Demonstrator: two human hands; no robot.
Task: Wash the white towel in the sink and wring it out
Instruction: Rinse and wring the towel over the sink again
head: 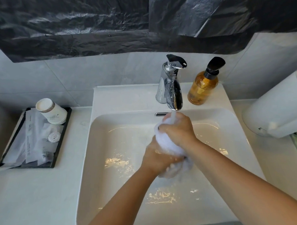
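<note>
Towel (pixel 166 142), two hands (pixel 177 130) gripping, one sink (pixel 87 150)

I read a hotel-type bathroom: white basin (pixel 101 149), chrome tap (pixel 171 87), amber pump bottle (pixel 201 87), tray (pixel 60 149) of wrapped toiletries, paper cups (pixel 52 111).

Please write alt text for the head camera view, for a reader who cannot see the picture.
Two bare hands, left hand and right hand, grip a bunched wet white towel under a chrome tap over a white rectangular sink. An amber pump soap bottle stands right of the tap; a black tray with stacked paper cups sits left.
</note>
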